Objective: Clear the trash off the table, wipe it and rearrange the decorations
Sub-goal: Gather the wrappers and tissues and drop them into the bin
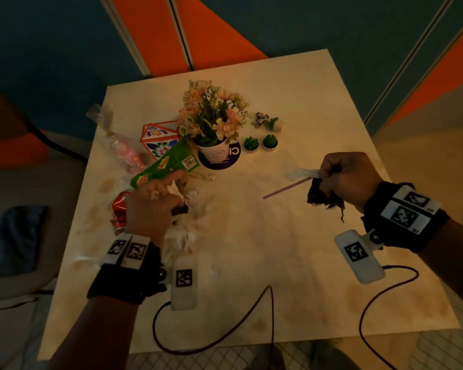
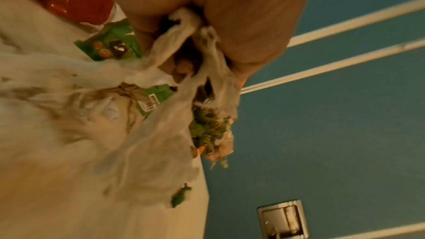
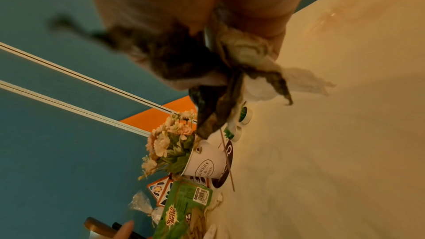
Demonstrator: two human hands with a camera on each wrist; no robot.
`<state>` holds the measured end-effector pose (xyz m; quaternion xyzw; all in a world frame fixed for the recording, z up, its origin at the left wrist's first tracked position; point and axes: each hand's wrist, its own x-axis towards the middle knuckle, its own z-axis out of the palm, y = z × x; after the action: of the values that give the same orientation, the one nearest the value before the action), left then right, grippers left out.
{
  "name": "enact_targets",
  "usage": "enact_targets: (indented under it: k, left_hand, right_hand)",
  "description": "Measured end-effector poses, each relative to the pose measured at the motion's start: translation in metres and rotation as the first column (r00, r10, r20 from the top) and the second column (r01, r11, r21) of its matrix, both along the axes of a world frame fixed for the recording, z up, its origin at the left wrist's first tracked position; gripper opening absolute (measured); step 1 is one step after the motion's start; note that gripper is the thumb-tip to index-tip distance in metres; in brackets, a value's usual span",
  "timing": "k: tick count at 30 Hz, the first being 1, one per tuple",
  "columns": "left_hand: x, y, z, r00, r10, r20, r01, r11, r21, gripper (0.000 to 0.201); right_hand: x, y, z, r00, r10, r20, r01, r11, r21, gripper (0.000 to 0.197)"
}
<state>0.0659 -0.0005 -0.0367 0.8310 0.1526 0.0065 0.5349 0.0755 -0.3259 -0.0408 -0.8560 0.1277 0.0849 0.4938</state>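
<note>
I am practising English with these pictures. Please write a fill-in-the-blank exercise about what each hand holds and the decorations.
1. The right hand grips a straw, a dark wrapper and a white ____.
2. The left hand grips crumpled ____ tissue.
3. The flower pot stands on a round dark ____.
4. Right of the pot sit ____ small green cactus candles.

Answers: tissue; white; coaster; two

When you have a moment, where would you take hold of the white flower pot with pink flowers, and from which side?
I would grip the white flower pot round its bare side wall, below the bouquet, coming from the near right. It stands upright on a dark round coaster, the flowers spread over its top, and the green wrapper crowds its left. Both the left hand and the right hand hold trash, so one must be freed first.
</note>
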Motion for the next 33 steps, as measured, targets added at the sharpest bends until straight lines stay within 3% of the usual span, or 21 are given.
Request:
enact_targets:
  k: [3,7,13,16,19,20,23,27,33]
  left_hand:
    - [-0.006,-0.011,0.016,0.998,0.045,0.053,-0.031,0.971,-0.235,0.028]
    - [-0.009,-0.039,0.04,0.995,0.057,0.086,-0.028,0.952,-0.305,0.033]
    - [-0.018,-0.087,0.047,0.977,0.206,0.064,-0.179,0.94,-0.289,0.025]
    - [-0.017,-0.118,0.049,0.975,0.219,0.045,-0.174,0.87,-0.461,0.028]
    - [-0.011,-0.148,0.056,0.996,0.04,0.074,0.01,0.82,-0.572,0.021]
    - [-0.01,-0.16,0.058,0.996,-0.002,0.089,0.054,0.808,-0.587,0.027]
    - [-0.006,-0.2,0.065,0.996,-0.026,0.088,0.076,0.777,-0.625,0.033]
    - [-0.005,-0.259,0.071,0.972,-0.171,0.16,0.234,0.76,-0.607,0.023]
    - [-0.021,-0.342,0.065,0.923,-0.36,0.137,0.376,0.765,-0.524,0.023]
  right_hand:
    - [-0.004,-0.015,0.004,1.0,0.003,0.017,-0.003,1.0,0.019,0.028]
    - [-0.009,-0.04,0.009,0.999,0.007,0.053,-0.008,1.0,0.023,0.03]
    - [-0.016,-0.081,0.017,0.998,0.029,0.052,-0.031,0.999,0.042,0.031]
    - [-0.024,-0.101,0.027,0.998,0.04,0.053,-0.043,0.998,0.043,0.032]
    - [-0.034,-0.126,0.034,0.996,0.002,0.09,-0.006,0.999,0.048,0.031]
    - [-0.037,-0.137,0.035,0.995,-0.022,0.1,0.017,0.998,0.053,0.028]
    - [-0.054,-0.171,0.031,0.989,-0.101,0.107,0.094,0.994,0.063,0.016]
    - [-0.092,-0.211,0.027,0.952,-0.297,0.071,0.289,0.952,0.099,0.032]
    - [-0.153,-0.265,0.014,0.883,-0.47,-0.02,0.47,0.883,-0.01,0.022]
